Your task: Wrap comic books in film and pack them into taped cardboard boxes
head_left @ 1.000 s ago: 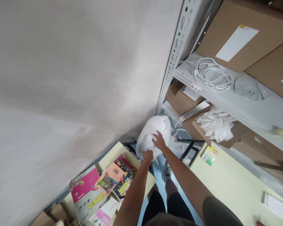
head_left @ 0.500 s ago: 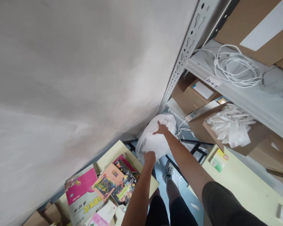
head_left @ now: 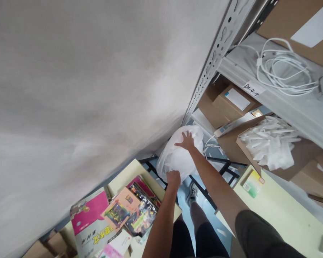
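Observation:
A bulging white plastic bag (head_left: 174,157) rests low in the corner between the wall and the shelving. My left hand (head_left: 173,177) is closed on the near edge of the bag, with its fingers wrapped in the plastic. Spread flat over the top of the bag is my right hand (head_left: 187,141), fingers apart and pressing against it. What fills the bag cannot be made out through the plastic.
Books (head_left: 118,215) lie on a cream table at the left. A second cream table (head_left: 280,211) carries a green-yellow packet (head_left: 253,183). Metal shelving (head_left: 269,75) at the right holds cardboard boxes, a coiled white cable (head_left: 288,71) and a box of white strips (head_left: 271,139).
My right hand's fingers have spread wider on top of the bag. The left hand keeps its hold on the edge. The view has shifted slightly.

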The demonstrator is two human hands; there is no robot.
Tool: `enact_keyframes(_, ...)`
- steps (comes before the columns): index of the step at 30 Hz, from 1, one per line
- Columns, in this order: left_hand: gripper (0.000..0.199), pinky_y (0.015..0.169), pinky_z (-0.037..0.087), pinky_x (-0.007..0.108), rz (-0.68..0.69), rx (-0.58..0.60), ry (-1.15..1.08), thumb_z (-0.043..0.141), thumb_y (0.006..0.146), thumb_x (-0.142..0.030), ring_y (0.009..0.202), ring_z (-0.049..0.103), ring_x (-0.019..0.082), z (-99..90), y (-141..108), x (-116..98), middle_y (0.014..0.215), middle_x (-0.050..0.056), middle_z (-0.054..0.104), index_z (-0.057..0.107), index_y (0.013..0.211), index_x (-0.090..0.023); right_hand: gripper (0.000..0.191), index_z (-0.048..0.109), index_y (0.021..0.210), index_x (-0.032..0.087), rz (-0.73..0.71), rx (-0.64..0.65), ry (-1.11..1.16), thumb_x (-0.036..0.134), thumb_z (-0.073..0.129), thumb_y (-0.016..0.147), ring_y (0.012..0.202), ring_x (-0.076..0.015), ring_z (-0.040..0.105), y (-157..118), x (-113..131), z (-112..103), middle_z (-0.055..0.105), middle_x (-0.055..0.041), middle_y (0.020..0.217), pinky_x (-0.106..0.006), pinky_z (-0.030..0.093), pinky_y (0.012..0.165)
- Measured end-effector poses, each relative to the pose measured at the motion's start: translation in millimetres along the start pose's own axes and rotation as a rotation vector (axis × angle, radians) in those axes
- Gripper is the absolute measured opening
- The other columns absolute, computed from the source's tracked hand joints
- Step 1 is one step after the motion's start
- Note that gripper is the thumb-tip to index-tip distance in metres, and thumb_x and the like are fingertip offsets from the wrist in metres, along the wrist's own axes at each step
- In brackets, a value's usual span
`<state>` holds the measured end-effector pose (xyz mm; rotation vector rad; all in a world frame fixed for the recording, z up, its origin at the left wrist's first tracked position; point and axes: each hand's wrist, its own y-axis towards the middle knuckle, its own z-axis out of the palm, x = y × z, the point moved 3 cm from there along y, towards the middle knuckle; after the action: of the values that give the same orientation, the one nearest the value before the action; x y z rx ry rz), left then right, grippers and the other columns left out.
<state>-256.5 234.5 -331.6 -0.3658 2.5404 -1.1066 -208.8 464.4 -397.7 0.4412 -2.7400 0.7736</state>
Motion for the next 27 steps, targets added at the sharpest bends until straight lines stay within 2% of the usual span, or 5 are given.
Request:
enact_keyframes(6,0.038,0.098,0.048,0.047,-0.002,0.007,0.012,0.044,0.097,-0.009,0.113,0.072,0.033,4.9,2,-1,0.107,0.023,0.076,0.078,0.114,-0.013,0.149,0.009,0.171,0.036,0.111,0.407,0.02,0.072,0.094,0.054,0.158,-0.0585,0.006,35,-6,51,-0.01,-0.0224,0.177,-0.078,0.03,0.113)
enact_keyframes(11,0.039,0.096,0.049,0.048,0.02,0.036,0.0,0.045,0.097,-0.008,0.111,0.073,0.034,21.8,0,1,0.108,0.024,0.076,0.078,0.115,-0.014,0.161,0.01,0.168,0.046,0.093,0.432,-0.168,0.042,0.107,0.04,0.157,-0.0596,0.01,27,-17,107,-0.011,-0.0218,0.177,-0.081,0.038,0.104)
enact_keyframes(15,0.038,0.098,0.048,0.049,-0.007,0.038,-0.026,0.045,0.097,-0.009,0.112,0.073,0.035,33.8,-1,5,0.109,0.024,0.075,0.078,0.115,-0.016,0.117,0.032,0.165,0.032,0.0,0.364,-0.182,0.025,0.096,0.067,0.141,-0.0462,0.052,25,-33,129,0.007,-0.028,0.175,-0.059,0.051,0.105)
enact_keyframes(19,0.045,0.1,0.046,0.049,-0.037,0.061,-0.036,0.04,0.097,-0.005,0.114,0.071,0.034,39.4,-2,5,0.11,0.024,0.075,0.078,0.116,-0.016,0.053,0.06,0.145,0.016,-0.072,0.293,-0.154,0.014,0.066,0.093,0.126,-0.0348,0.066,19,-37,136,0.05,-0.0281,0.156,-0.046,0.049,0.108)
enact_keyframes(27,0.039,0.102,0.041,0.045,-0.064,-0.09,-0.049,0.043,0.097,-0.01,0.118,0.065,0.031,43.0,-16,2,0.117,0.019,0.072,0.08,0.112,-0.016,0.049,0.07,0.134,0.015,-0.214,0.253,-0.09,0.003,0.057,0.088,0.123,-0.0277,0.067,-5,-4,96,0.074,-0.017,0.129,-0.034,0.047,0.108)
